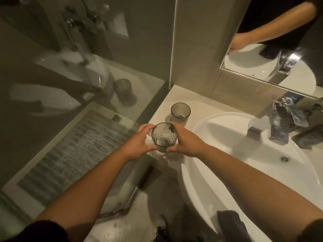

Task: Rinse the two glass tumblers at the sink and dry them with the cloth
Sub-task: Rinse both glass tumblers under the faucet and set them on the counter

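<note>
A clear glass tumbler (163, 137) is held upright between both hands above the counter's left end. My left hand (138, 144) grips its left side and my right hand (185, 140) grips its right side. A second tumbler (180, 113) stands upright on the counter (166, 100) just behind, untouched. The white sink (227, 154) lies to the right, with its chrome tap (279, 130) at the back and no water seen running. A dark grey cloth (230, 222) hangs over the sink's near rim.
A glass shower screen (78, 75) stands left of the counter, with a patterned bath mat (70, 154) on the floor behind it. A mirror (279, 49) hangs above the tap. Small items (307, 138) sit right of the tap. The drain (285, 158) lies in the basin.
</note>
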